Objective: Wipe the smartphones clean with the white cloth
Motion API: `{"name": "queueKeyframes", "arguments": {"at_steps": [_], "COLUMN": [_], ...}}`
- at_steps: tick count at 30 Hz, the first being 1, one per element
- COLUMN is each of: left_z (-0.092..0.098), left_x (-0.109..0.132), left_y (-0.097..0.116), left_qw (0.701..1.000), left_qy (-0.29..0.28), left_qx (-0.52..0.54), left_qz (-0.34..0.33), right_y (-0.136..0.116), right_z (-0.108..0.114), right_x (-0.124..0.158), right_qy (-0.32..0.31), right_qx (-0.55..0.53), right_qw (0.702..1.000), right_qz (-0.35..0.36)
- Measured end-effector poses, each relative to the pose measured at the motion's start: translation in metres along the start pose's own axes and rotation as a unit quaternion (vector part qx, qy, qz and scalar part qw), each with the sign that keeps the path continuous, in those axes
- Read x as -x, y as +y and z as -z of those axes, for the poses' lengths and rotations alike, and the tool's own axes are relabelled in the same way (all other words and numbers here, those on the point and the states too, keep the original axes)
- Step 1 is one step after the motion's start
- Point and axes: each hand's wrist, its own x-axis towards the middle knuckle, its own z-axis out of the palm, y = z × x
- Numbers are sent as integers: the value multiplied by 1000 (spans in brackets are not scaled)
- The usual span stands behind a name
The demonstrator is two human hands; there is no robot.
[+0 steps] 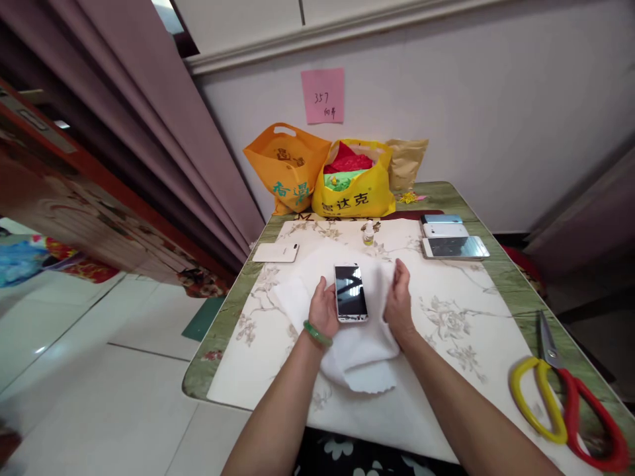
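A smartphone (350,291) with a dark screen lies face up on a white cloth (364,350) in the middle of the table. My left hand (323,309), with a green bangle on its wrist, rests against the phone's left edge, fingers curled at its side. My right hand (398,297) lies on the cloth just right of the phone, fingers together and stretched forward, apart from the phone.
A floral mat (466,317) covers the green table. Three phones (449,238) lie at the back right, a white one (276,252) at the back left, a small bottle (368,233) behind the cloth. Orange and yellow bags (347,192) stand by the wall. Scissors (565,396) lie at the right edge.
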Motion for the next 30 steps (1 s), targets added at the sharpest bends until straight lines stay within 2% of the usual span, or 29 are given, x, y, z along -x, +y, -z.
{"name": "queueKeyframes", "arguments": {"at_steps": [3,6,10,13,17,22,26,28,30], "left_z": [1,1,1,1,0,2,5,5,5], "left_x": [-1,0,3,4,3,2,2,1,0], "left_y": [-1,-1,2,4,4,2,2,1,0], "left_qw": [999,998,996,996,995,992,990,990,992], "left_qy": [21,25,10,8,-35,-71,-83,-76,-58], "left_qx": [27,64,87,86,65,40,46,59,74], "left_qz": [-1,-7,-1,15,67,92,107,102,82], "right_y": [-16,-26,-30,-30,-27,-22,-21,-22,-22], "right_z": [-6,-7,-2,0,3,6,8,7,5], "right_x": [7,12,12,10,6,3,4,6,7], "right_qy": [-51,-129,-280,-318,-285,-153,-68,-67,-97], "right_qx": [139,194,167,153,214,310,361,366,343], "right_qw": [977,936,889,875,874,893,896,894,894], "right_qz": [154,264,321,333,331,287,250,250,270]}}
